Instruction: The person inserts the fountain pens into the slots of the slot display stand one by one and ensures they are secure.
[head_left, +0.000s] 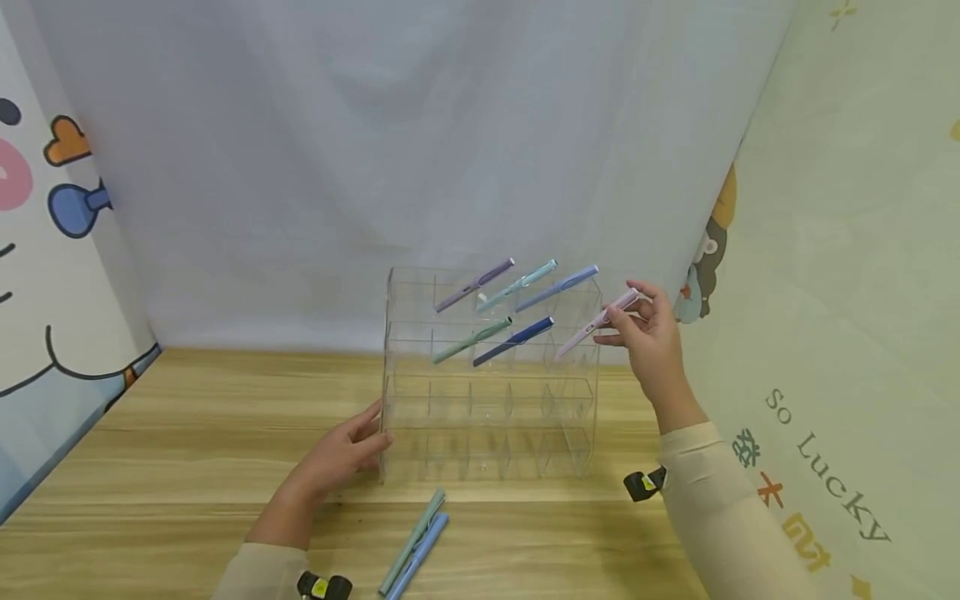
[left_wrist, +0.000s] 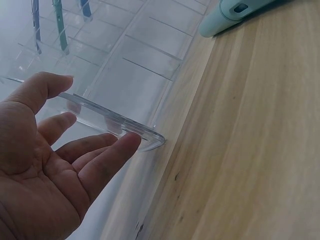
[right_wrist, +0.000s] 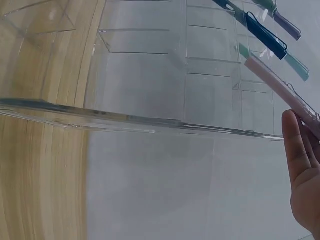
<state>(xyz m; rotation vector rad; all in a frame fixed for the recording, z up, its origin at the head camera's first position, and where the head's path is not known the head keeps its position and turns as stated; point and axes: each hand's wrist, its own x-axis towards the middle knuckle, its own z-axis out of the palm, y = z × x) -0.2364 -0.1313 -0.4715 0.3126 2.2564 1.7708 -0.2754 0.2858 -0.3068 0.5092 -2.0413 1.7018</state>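
A clear acrylic pen rack (head_left: 487, 387) with divided tiers stands upright on the table. My right hand (head_left: 654, 337) pinches a pale pink pen (head_left: 597, 323) near its upper end, the lower tip at the right of the second tier. My left hand (head_left: 341, 454) holds the rack's left side panel (left_wrist: 112, 116), the thumb on one side and fingers on the other. In the top tier lean a purple pen (head_left: 476, 285), a light teal pen (head_left: 519, 286) and a light blue pen (head_left: 557, 288). The second tier bears a green pen (head_left: 472, 340) and a dark blue pen (head_left: 513, 342).
On the wooden table (head_left: 225, 433), in front of the rack, a grey-green pen (head_left: 412, 543) and a blue pen (head_left: 420, 557) lie side by side. A pale curtain (head_left: 360, 167) hangs behind, and printed cloths flank both sides.
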